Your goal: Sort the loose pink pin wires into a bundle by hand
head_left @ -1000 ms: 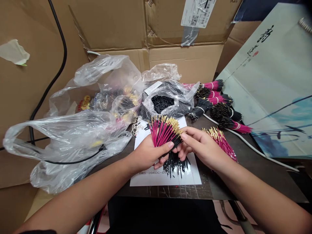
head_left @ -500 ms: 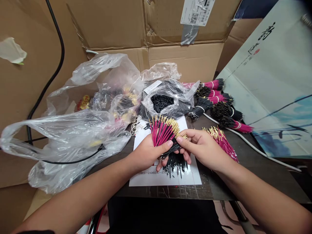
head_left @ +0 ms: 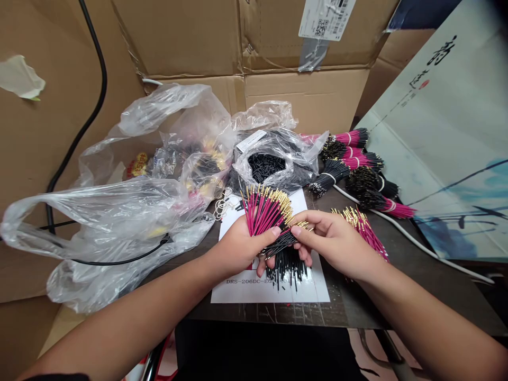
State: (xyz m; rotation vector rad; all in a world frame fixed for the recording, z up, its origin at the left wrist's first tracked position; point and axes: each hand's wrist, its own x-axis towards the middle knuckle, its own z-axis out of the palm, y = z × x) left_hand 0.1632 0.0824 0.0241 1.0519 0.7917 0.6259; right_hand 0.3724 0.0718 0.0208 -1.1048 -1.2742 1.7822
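Observation:
A fanned bundle of red and black wires with gold tips (head_left: 266, 214) is gripped by my left hand (head_left: 246, 243), its thumb across the wires. At the bundle's right side, my right hand (head_left: 323, 235) pinches some of the gold-tipped wires between thumb and fingers. Below both hands, black wires (head_left: 288, 267) lie over a printed white sheet (head_left: 230, 291). Behind the bundle stands an open plastic bag of small black pieces (head_left: 265, 166). A loose pile of pink wires with gold ends (head_left: 367, 230) lies beyond my right wrist.
Several banded wire bundles (head_left: 357, 159) lie at the back right, beside a white cable (head_left: 428, 256). Clear plastic bags (head_left: 119, 211) cover the left side. Rubber bands (head_left: 221, 206) lie by the sheet. Cardboard walls (head_left: 190, 42) stand behind the dark table (head_left: 432, 296).
The whole view has shifted slightly. The wires in my left hand are fanned a little wider, and my right fingers have moved slightly along the bundle's right side.

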